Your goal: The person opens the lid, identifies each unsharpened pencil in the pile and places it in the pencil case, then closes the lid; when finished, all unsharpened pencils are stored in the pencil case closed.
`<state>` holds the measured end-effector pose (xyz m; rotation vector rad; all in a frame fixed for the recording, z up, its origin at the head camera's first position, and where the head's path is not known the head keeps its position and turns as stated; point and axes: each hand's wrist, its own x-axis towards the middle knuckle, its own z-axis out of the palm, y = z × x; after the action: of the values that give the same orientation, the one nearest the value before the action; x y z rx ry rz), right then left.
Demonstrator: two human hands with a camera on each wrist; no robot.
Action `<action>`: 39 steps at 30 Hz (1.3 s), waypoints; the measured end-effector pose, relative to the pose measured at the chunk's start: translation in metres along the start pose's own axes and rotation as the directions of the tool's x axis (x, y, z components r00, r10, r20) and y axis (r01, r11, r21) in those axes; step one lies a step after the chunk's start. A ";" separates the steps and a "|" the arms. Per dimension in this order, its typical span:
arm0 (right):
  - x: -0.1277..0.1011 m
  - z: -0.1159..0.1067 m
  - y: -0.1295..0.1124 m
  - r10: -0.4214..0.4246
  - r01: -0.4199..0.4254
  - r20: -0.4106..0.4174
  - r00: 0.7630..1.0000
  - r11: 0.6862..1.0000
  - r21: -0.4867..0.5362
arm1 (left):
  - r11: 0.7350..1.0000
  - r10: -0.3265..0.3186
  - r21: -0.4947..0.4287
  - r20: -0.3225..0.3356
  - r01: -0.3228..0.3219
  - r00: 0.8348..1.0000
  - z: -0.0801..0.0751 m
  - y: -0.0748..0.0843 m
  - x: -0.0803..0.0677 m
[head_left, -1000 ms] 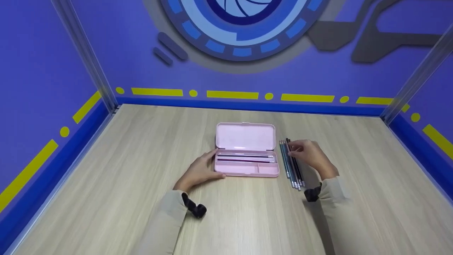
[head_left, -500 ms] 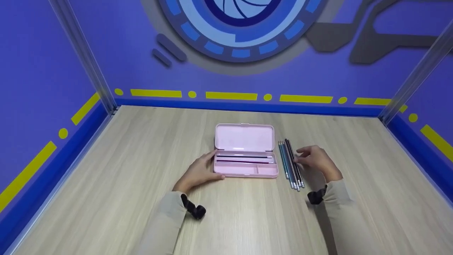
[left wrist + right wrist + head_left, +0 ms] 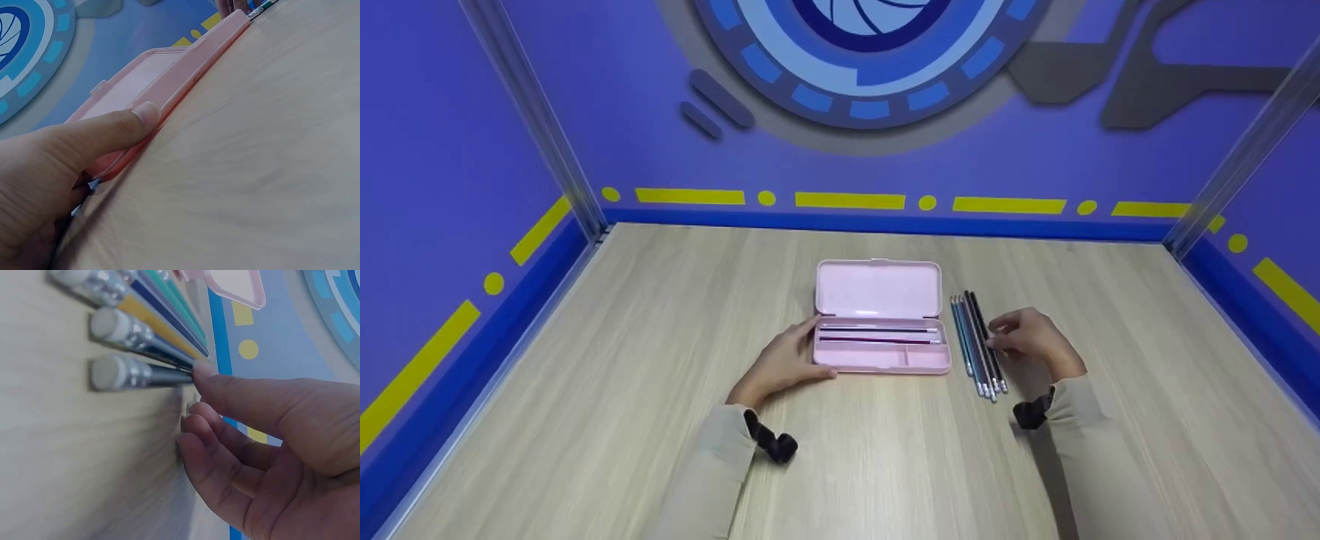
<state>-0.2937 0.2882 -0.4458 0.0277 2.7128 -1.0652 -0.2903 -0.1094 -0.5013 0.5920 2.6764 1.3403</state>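
Note:
A pink pencil case [image 3: 851, 358] lies with its lid raised, two pencils [image 3: 877, 340] lengthwise in its back compartment. My left hand [image 3: 781, 364] grips the case's left end, thumb along the front wall and fingers round the side, partly hidden. To the right of the case several pencils [image 3: 976, 345] lie side by side, eraser ends toward me. My right hand [image 3: 1031, 341] is at their right side. In the right wrist view, its thumb touches the outermost dark pencil [image 3: 169, 377], while the other fingers bend loosely beside it, apart from the thumb.
The wooden tabletop [image 3: 697, 300] extends around the case and pencils. Blue panels [image 3: 855, 172] with yellow marks stand at the back and both sides. Dark wrist straps with small cameras [image 3: 782, 448] sit on both sleeves.
My right hand has shifted right, away from the pencils' upper ends. The outermost dark pencil now lies slightly apart from its neighbour at the top. My left hand stays on the case.

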 end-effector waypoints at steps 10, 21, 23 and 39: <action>0.001 0.005 0.002 0.019 -0.016 -0.058 0.998 0.998 0.065 | 1.000 -0.002 -0.020 0.000 0.002 1.000 0.002 0.000 -0.001; 0.002 0.001 0.006 -0.014 0.016 -0.069 0.998 0.999 0.038 | 1.000 -0.019 0.006 0.011 0.019 1.000 0.001 0.002 0.001; 0.003 0.000 0.006 -0.013 0.016 -0.066 0.998 0.999 0.046 | 1.000 -0.023 0.009 0.010 0.023 1.000 0.000 0.002 0.001; 0.005 -0.002 -0.004 0.014 -0.010 -0.049 0.999 0.996 0.084 | 0.999 -0.027 0.019 0.005 0.027 1.000 0.000 0.003 -0.001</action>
<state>-0.2997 0.2861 -0.4423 0.0855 2.7061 -1.1895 -0.2890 -0.1081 -0.4995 0.5593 2.6856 1.3061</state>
